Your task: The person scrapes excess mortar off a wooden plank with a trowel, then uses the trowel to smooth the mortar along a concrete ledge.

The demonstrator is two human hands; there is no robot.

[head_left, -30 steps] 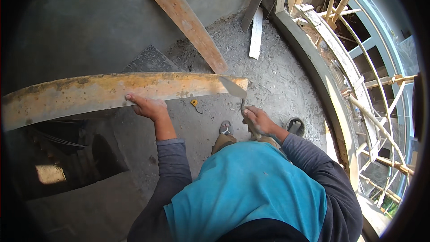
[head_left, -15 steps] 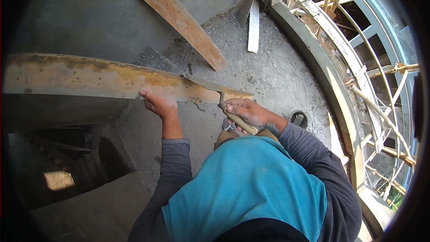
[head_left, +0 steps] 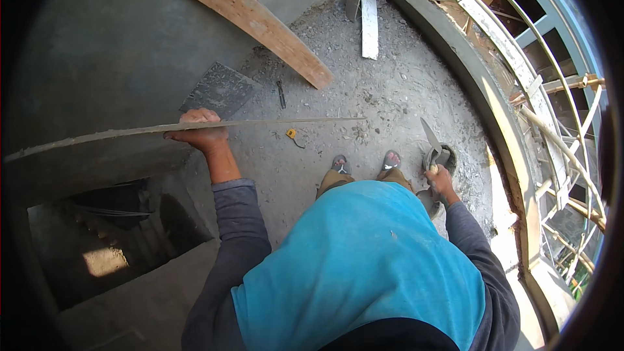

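A long, thin board (head_left: pixel 286 121) is turned edge-on and stretches from the far left to past the middle. My left hand (head_left: pixel 207 135) is closed around it, fingers over the far side. Down at my right side, my right hand (head_left: pixel 442 181) grips a trowel (head_left: pixel 430 135) by its handle, its pointed blade directed away from me. Just beside the blade is a dark bucket (head_left: pixel 450 161) on the floor, partly covered by the trowel and hand. What the bucket contains is hard to make out.
On the gritty floor lie a yellow tape measure (head_left: pixel 291 133), dark pliers (head_left: pixel 281 94) and a dark speckled slab (head_left: pixel 218 91). A wooden plank (head_left: pixel 260 26) leans at the wall beyond. A low concrete ledge (head_left: pixel 481 84) curves along the right, with bamboo scaffolding (head_left: pixel 559 130) outside. At lower left is a dark opening (head_left: pixel 117 240).
The board has turned from showing its broad face to edge-on, still in my left hand. My right hand has carried the trowel off the board, rightward and down beside the bucket.
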